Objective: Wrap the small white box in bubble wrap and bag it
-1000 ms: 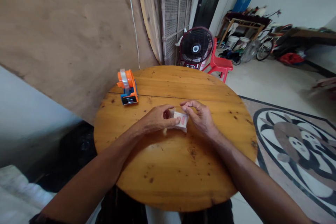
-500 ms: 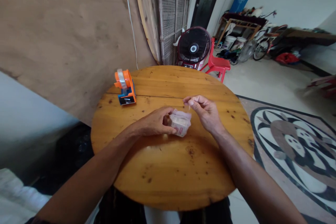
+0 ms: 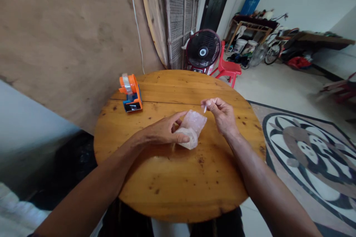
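Observation:
A small bundle in pinkish, translucent bubble wrap (image 3: 194, 121) rests near the middle of the round wooden table (image 3: 178, 192). My left hand (image 3: 167, 129) grips its left side, thumb in front and fingers behind; one flap of the wrap stands out toward the upper right. What the wrap encloses is hidden. To the right of the bundle and apart from it, my right hand (image 3: 221, 113) pinches a small whitish strip (image 3: 205, 109) between thumb and forefinger.
An orange and blue tape dispenser (image 3: 132, 94) stands at the table's back left. Behind the table are a fan (image 3: 203, 51) and a red plastic chair (image 3: 229, 67). A wooden wall panel (image 3: 69, 37) borders the left side.
The wrap has opened out, with a flap now spread toward the upper right. My right hand has moved slightly right, and the whitish strip shows more clearly.

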The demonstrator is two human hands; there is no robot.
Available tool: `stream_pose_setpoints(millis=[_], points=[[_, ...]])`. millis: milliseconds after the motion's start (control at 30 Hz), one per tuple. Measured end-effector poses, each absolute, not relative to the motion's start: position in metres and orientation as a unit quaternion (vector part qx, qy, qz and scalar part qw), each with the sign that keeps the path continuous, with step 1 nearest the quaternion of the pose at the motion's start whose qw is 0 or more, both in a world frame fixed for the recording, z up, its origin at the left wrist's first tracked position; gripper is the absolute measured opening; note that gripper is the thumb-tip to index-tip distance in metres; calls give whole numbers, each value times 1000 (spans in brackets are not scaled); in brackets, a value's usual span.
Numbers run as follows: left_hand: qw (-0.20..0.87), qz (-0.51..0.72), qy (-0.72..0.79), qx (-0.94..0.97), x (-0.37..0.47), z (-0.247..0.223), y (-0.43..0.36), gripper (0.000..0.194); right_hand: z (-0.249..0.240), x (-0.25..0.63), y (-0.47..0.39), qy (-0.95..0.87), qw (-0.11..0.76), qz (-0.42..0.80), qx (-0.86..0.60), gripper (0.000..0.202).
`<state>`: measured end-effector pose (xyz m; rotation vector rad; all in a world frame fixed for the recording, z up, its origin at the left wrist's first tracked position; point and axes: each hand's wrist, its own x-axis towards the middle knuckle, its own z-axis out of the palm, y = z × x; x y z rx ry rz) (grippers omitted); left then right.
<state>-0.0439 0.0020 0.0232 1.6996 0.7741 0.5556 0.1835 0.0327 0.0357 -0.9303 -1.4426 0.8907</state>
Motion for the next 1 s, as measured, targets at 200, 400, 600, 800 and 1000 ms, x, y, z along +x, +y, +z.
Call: stream_pose_setpoints(millis=[200, 400, 600, 800, 1000], points=[[539, 277, 337, 721, -44, 30, 0, 48, 32, 184, 38, -571, 588, 420, -388, 19], [534, 298, 380, 694, -36, 26, 2, 42, 32, 181, 43, -556, 589, 446, -381, 23], [581, 297, 405, 641, -29, 24, 0, 27, 26, 183, 50, -547, 593, 447, -387, 25], [549, 333, 455, 618, -30, 20, 3, 24, 21, 185, 56, -518, 607, 436, -417, 30], [554, 373, 521, 532, -31, 12, 10, 19, 41, 179, 27, -638, 597, 259, -412, 18]])
